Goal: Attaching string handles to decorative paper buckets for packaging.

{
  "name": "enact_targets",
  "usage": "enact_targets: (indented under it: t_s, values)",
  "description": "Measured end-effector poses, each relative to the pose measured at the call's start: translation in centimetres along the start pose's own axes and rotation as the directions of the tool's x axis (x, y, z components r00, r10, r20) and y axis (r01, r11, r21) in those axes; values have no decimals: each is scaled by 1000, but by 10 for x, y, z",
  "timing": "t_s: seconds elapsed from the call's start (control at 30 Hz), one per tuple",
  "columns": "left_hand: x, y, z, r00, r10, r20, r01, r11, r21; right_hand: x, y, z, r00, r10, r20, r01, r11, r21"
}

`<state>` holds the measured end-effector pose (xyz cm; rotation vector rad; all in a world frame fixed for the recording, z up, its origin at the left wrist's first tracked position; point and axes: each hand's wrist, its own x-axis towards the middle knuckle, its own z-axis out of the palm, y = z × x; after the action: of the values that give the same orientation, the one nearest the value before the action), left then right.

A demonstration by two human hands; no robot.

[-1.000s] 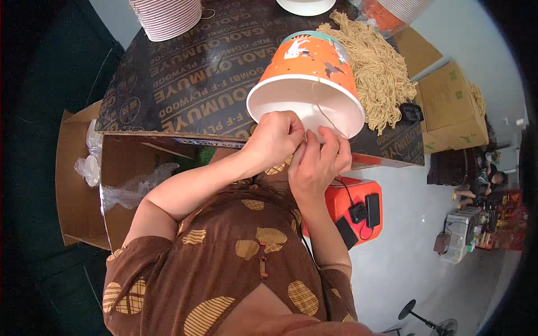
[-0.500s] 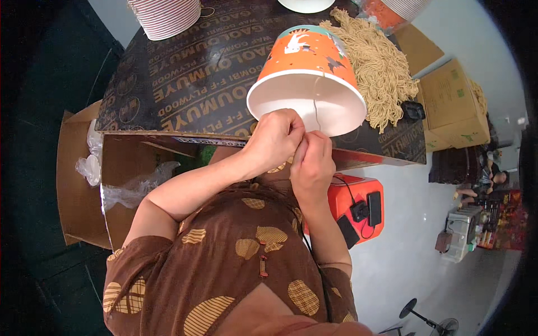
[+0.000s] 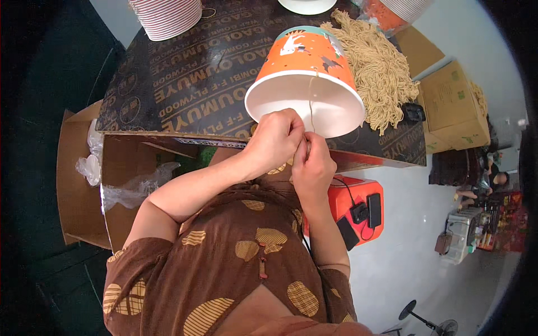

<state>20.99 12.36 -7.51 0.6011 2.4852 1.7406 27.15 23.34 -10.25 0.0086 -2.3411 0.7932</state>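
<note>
An orange paper bucket (image 3: 307,56) with a white rim and printed figures lies tipped on the table, its mouth facing me. A thin beige cord (image 3: 311,103) passes through its wall near the rim and hangs across the mouth toward my fingers. My left hand (image 3: 276,134) is closed in a pinch just in front of the rim. Against it, my right hand (image 3: 315,162) is closed too, with the cord running down to its fingertips. Both sets of fingertips meet around the cord's end, which they hide.
A heap of beige cords (image 3: 376,73) lies right of the bucket on the dark plywood table (image 3: 190,73). A stack of paper buckets (image 3: 165,17) stands at the far left. An open cardboard box (image 3: 81,207) is below left; a red stool (image 3: 350,196) holds black devices.
The bucket has turned slightly, and its cord has shifted a little left across the mouth. Both hands stay pinched together in nearly the same place.
</note>
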Motion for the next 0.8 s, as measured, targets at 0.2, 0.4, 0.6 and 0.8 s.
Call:
enact_targets:
  t_s: [0.2, 0.4, 0.6, 0.8]
  values:
    - [-1, 0, -1, 999, -44, 18, 45, 998, -50, 2, 3, 6, 999, 13, -44, -10, 998, 61]
    - [0, -4, -3, 996, -83, 22, 86, 980, -182, 5, 0, 3, 990, 143, 6, -143, 979, 149]
    - [-6, -5, -7, 999, -29, 14, 31, 993, -114, 5, 0, 2, 992, 126, 29, -128, 984, 122]
    - [-4, -13, -10, 958, 287, -18, -279, 941, 193, 5, -1, 2, 992, 122, 25, -124, 987, 106]
